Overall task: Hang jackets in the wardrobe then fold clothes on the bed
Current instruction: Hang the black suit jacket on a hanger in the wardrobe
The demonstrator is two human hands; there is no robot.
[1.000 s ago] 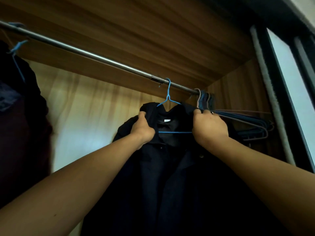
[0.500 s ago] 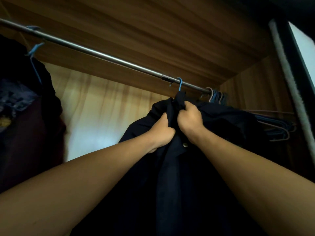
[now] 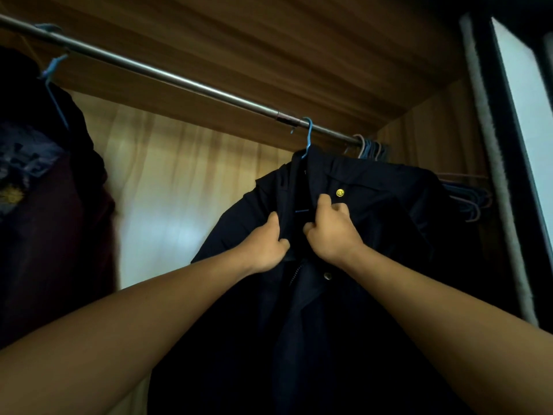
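The jacket [image 3: 383, 223] hangs in the wardrobe [image 3: 185, 181] on a blue hanger [image 3: 309, 137] hooked over the rail [image 3: 179, 80], just left of a bunch of bare hangers [image 3: 372, 148]. A second ago the hands were spread at its shoulders, then met at the collar. Now they sit slightly lower, close together but not touching. The left hand [image 3: 264, 245] has its fingers curled round the left front edge, and the right hand [image 3: 330, 232] pinches the right edge below a gold button [image 3: 339, 192]. The hanging itself looks done; this is likely straightening or fastening the front, with a snap [image 3: 327, 275] just below. Dark clothes [image 3: 51, 223] hang far left.
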